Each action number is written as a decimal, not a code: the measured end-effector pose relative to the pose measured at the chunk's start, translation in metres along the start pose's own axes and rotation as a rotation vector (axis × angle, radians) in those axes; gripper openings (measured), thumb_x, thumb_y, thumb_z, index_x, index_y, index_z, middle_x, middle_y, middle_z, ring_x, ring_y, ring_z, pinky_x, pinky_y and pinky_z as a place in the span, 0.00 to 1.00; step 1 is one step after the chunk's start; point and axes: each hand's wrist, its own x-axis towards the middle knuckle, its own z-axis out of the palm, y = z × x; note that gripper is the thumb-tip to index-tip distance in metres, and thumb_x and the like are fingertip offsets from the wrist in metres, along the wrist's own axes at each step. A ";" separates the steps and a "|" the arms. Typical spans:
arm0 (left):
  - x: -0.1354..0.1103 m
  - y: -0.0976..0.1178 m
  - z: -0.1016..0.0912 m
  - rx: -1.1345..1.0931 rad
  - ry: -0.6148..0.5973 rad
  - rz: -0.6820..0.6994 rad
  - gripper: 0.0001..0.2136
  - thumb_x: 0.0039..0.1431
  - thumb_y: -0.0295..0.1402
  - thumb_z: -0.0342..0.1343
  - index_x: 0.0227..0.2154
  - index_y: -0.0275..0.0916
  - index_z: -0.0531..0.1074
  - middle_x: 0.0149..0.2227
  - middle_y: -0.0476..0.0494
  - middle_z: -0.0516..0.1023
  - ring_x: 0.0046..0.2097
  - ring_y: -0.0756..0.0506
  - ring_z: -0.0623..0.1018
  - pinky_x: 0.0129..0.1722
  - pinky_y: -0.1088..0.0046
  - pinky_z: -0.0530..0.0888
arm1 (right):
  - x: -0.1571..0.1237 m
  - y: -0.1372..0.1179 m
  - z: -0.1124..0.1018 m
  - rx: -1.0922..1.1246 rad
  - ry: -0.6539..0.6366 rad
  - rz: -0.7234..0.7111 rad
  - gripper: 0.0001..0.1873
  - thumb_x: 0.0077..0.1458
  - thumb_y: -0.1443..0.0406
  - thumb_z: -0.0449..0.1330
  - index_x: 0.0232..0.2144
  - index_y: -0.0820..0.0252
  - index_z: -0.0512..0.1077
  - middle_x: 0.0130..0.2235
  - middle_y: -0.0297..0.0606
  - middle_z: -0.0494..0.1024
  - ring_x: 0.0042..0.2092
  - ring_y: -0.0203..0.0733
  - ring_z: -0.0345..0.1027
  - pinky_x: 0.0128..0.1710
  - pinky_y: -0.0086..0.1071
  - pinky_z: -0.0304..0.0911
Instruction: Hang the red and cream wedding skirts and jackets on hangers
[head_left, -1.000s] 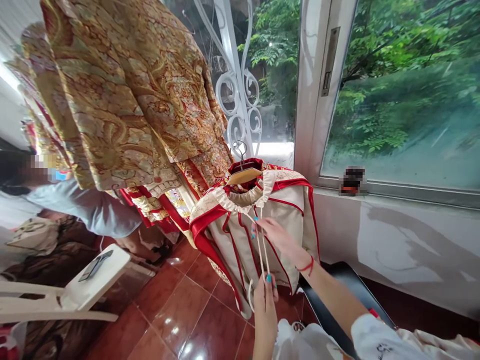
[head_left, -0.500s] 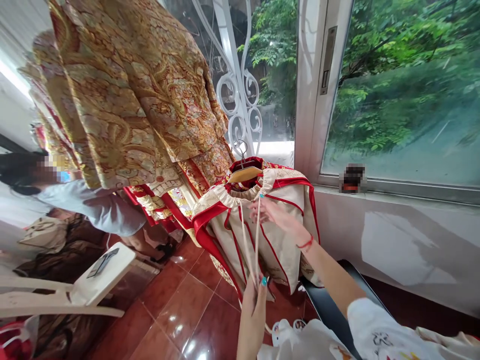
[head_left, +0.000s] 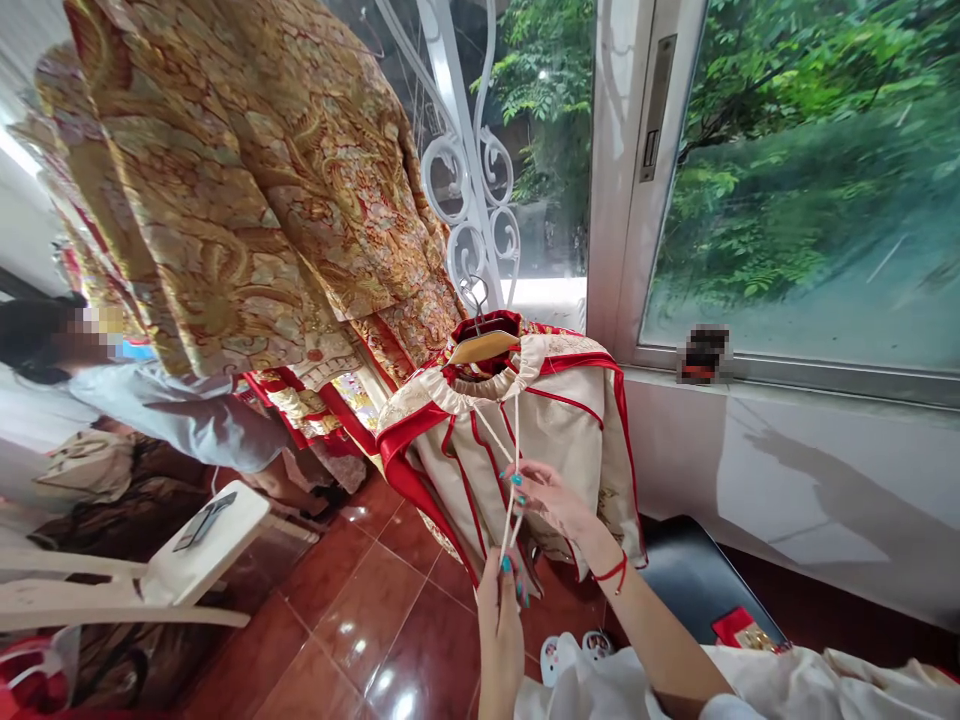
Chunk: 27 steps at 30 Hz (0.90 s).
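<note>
A cream garment with red trim (head_left: 555, 425) hangs on a wooden hanger (head_left: 484, 346) in front of me. Two pale drawstrings (head_left: 489, 425) run down from its gathered neckline and cross lower down. My left hand (head_left: 501, 600) is closed on the lower part of the strings, below the garment's middle. Just above it, my right hand (head_left: 544, 495) pinches the strings near where they meet, with a red cord on the wrist. The far ends of the strings are hidden by my left hand.
Gold brocade garments (head_left: 247, 180) hang at the left. Another person (head_left: 180, 410) bends behind them. A pale wooden chair (head_left: 202, 590) holds a phone (head_left: 206, 522). At the right stand a black seat (head_left: 690, 575) and a window (head_left: 810, 200); the floor is red tile (head_left: 360, 620).
My right hand has moved down from near the neckline to just above my left hand. The strings now cross between the neckline and my hands.
</note>
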 end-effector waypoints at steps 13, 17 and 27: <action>0.051 0.003 -0.040 0.304 -0.079 0.174 0.12 0.58 0.44 0.54 0.33 0.43 0.76 0.37 0.42 0.73 0.42 0.41 0.72 0.48 0.61 0.69 | 0.005 -0.037 0.014 -0.501 0.095 -0.208 0.20 0.52 0.49 0.60 0.25 0.60 0.70 0.21 0.27 0.56 0.24 0.31 0.45 0.23 0.30 0.41; 0.090 0.009 -0.041 0.348 0.178 0.176 0.10 0.54 0.40 0.55 0.32 0.41 0.76 0.31 0.43 0.73 0.38 0.40 0.71 0.44 0.61 0.67 | 0.001 -0.041 0.013 -0.675 0.117 -0.283 0.16 0.58 0.55 0.54 0.24 0.59 0.67 0.23 0.28 0.58 0.26 0.33 0.47 0.25 0.30 0.43; 0.168 0.088 0.019 -0.427 -0.375 0.038 0.20 0.44 0.28 0.54 0.45 0.39 0.70 0.38 0.44 0.77 0.39 0.46 0.75 0.40 0.70 0.69 | 0.008 -0.028 -0.002 -0.782 0.044 -0.263 0.14 0.61 0.58 0.51 0.27 0.59 0.66 0.23 0.29 0.64 0.27 0.35 0.53 0.27 0.30 0.48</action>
